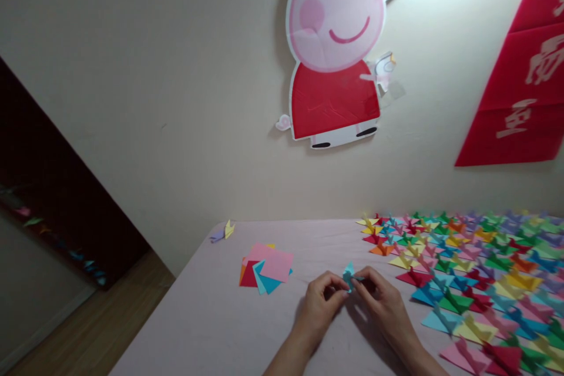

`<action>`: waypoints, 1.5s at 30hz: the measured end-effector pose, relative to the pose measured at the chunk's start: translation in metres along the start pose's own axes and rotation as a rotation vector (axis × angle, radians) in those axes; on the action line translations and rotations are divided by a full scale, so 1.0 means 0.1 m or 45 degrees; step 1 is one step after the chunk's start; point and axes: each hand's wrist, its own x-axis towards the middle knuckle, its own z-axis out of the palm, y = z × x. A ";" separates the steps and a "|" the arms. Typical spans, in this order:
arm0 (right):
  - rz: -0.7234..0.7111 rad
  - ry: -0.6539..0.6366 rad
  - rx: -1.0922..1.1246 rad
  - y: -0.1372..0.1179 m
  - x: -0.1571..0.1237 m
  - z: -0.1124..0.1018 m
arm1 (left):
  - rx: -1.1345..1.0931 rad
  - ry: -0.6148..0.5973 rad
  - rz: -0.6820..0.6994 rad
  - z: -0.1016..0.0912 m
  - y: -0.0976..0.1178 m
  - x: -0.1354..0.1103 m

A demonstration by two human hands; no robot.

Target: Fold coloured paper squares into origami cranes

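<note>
Between my two hands, above the pale pink cloth, is a small light blue piece of folded paper [348,274]. My left hand [322,302] pinches its lower left side with thumb and fingertips. From the other side my right hand [382,299] grips the same paper, and a narrow dark point sticks out by its index finger. The fingers cover part of the paper, so its full shape is hidden. Left of my hands lies a loose fan of square paper sheets [277,264] in pink, red, orange, yellow and blue.
Rows of colourful folded paper cranes [456,302] cover the table's right side. A yellow paper crane [229,229] and a purple one [217,236] lie at the far left corner. The table [185,329] meets a wall bearing a cartoon pig cutout [335,100] and a red banner [506,88].
</note>
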 end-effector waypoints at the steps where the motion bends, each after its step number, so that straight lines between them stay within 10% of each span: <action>1: -0.008 0.001 -0.004 0.00 0.00 0.00 | -0.002 -0.007 -0.001 0.00 0.00 0.00; 45: 0.242 -0.215 0.109 0.02 0.01 0.03 | -0.154 -0.164 -0.057 -0.04 -0.01 0.01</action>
